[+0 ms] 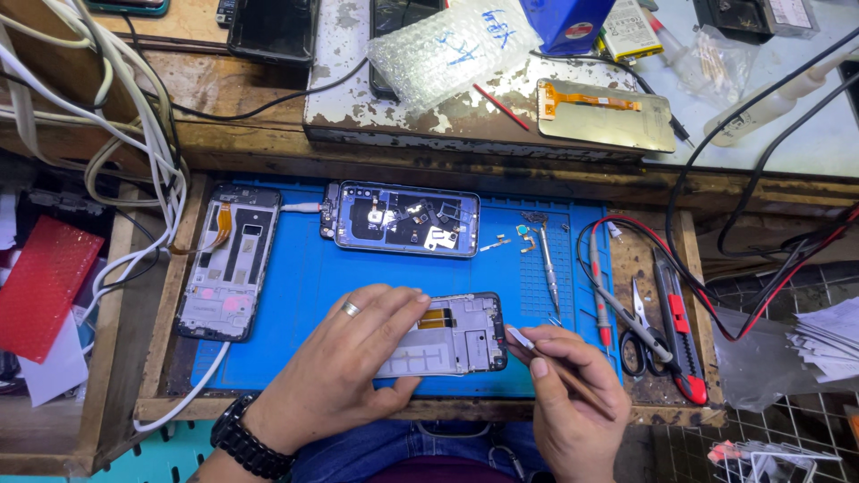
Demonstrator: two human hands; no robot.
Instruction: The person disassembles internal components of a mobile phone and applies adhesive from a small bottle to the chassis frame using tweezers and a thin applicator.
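My left hand [344, 362], with a ring and a black wristwatch, presses flat on an opened phone frame [456, 335] lying on the blue work mat [295, 286]. A thin brown-handled pry tool [559, 367] is pinched in my right hand [573, 402], its pale tip touching the right end of that frame. Farther back on the mat lies a second opened phone [407, 219] with its inner parts showing, a cable plugged into its left end. A third stripped phone frame [224, 261] lies on the mat's left edge.
A screwdriver [548, 259], small loose parts [523, 234], scissors [637, 335], a red utility knife [678, 335] and red and black probe leads [716, 304] lie to the right. White cables [134, 134] hang at left. A screen panel [607, 114] and bubble wrap [447, 49] rest on the raised shelf.
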